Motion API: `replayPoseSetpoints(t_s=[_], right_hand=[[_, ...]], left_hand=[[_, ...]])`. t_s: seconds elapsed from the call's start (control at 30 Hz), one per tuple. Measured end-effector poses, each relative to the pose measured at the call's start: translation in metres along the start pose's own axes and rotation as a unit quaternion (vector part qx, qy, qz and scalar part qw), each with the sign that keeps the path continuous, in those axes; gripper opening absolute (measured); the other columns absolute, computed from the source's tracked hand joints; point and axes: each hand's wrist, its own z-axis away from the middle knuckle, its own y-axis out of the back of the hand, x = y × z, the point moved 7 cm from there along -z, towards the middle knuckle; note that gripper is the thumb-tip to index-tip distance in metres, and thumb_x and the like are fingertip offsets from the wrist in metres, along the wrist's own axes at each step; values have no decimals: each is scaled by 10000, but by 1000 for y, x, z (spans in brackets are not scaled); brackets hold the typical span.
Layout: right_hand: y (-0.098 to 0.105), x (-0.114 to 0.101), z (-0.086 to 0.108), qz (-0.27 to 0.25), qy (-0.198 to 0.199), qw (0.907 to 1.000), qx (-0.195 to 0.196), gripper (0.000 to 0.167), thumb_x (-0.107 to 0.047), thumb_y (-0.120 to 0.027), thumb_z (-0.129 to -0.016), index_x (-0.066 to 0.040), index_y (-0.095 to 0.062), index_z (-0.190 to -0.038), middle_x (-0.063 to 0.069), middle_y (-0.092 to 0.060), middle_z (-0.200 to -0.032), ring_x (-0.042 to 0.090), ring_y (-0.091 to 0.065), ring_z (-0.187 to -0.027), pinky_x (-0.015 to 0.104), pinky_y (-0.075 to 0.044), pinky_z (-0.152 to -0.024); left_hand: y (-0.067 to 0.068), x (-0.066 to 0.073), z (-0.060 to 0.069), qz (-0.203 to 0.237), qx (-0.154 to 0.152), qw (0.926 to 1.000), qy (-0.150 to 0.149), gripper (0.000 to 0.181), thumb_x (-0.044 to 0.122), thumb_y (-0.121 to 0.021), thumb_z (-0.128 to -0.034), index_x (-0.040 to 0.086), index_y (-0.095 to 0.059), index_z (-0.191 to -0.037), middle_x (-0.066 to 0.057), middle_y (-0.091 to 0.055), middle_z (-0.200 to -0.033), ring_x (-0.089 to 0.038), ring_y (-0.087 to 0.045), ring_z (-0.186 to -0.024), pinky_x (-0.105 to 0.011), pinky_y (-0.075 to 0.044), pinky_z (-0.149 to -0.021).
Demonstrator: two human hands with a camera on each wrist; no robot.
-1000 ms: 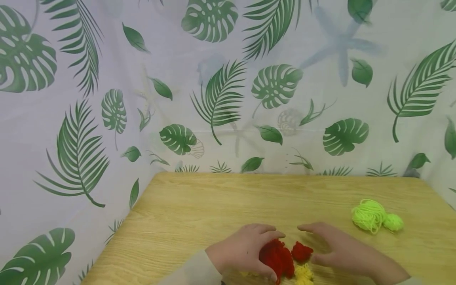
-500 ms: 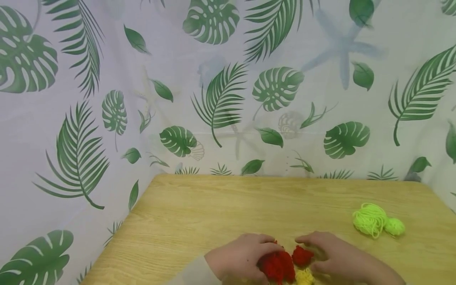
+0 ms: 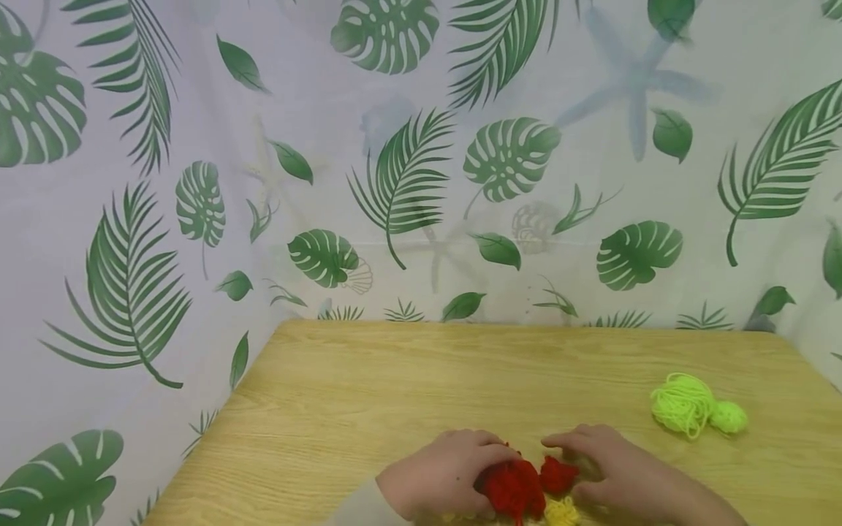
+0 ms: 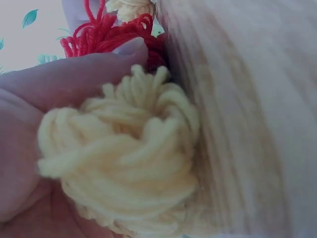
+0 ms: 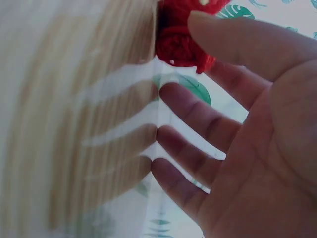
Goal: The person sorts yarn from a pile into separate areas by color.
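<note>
Curled around the left side of a large red yarn bundle (image 3: 516,488) is my left hand (image 3: 442,473); in the left wrist view its thumb lies against the red yarn (image 4: 116,39). Pale yellow yarn (image 4: 124,158) sits by that palm, mostly hidden by the hand in the head view. A smaller red ball (image 3: 558,475) stands just right of the bundle, with a yellow piece (image 3: 561,511) in front of them. My right hand (image 3: 615,471) is beside the small red ball, fingers spread and thumb tip at the red yarn (image 5: 181,47) in the right wrist view.
Two neon green yarn pieces, a larger loose one (image 3: 683,405) and a small ball (image 3: 729,418), lie together on the right side of the wooden table (image 3: 395,372). A leaf-patterned cloth (image 3: 408,88) hangs behind the table and along its left.
Both hands and the red yarn sit slightly lower in the head view than a second ago. My right hand is a little closer to the small red ball. The green yarn has stayed put.
</note>
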Motion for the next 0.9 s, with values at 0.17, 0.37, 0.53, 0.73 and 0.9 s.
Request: replayPoseSetpoints(t_s=[0.17,0.37,0.53,0.73,0.9], right_hand=[[-9,-3,-2,-478,6,9986,-224,480,-237,-766,-893,-297,-627,-1349,-30,-595,-1210,246,-540,-1045,404,-549,-859],[-12,-4,-5,6,300,9994,-171,355,-207,-747,-903,-372,-683,-1210,-88,-587,-1128,216,-533,-1001,307,-537,-799],[-11,-4,-6,166,350,9992,-93,347,-187,-730,-904,-399,-688,-1176,-118,-590,-1101,205,-530,-985,287,-528,-788],[-8,-2,-5,33,200,9998,-46,306,-167,-711,-912,-361,-692,-1148,-89,-610,-1084,225,-530,-981,323,-521,-788],[-2,-3,-6,-72,135,9998,116,282,-184,-705,-924,-268,-666,-1191,-78,-630,-1111,222,-578,-1011,415,-532,-843]], left_hand=[[1,0,2,-44,61,10000,20,657,307,-849,-825,398,-557,-1406,202,-545,-1321,-38,-517,-1122,-256,-481,-863],[2,-1,1,50,30,10000,-14,649,286,-856,-823,379,-566,-1396,197,-561,-1300,-16,-524,-1099,-238,-481,-858],[1,-4,1,38,30,10000,-64,653,276,-863,-820,363,-571,-1397,196,-568,-1297,-3,-533,-1098,-226,-482,-862],[2,-2,2,-149,128,9997,-156,646,315,-852,-833,359,-564,-1410,197,-563,-1316,-6,-532,-1128,-229,-470,-897],[2,-2,3,-280,148,9994,-144,645,314,-851,-832,357,-566,-1408,198,-564,-1311,-6,-531,-1121,-224,-463,-905]])
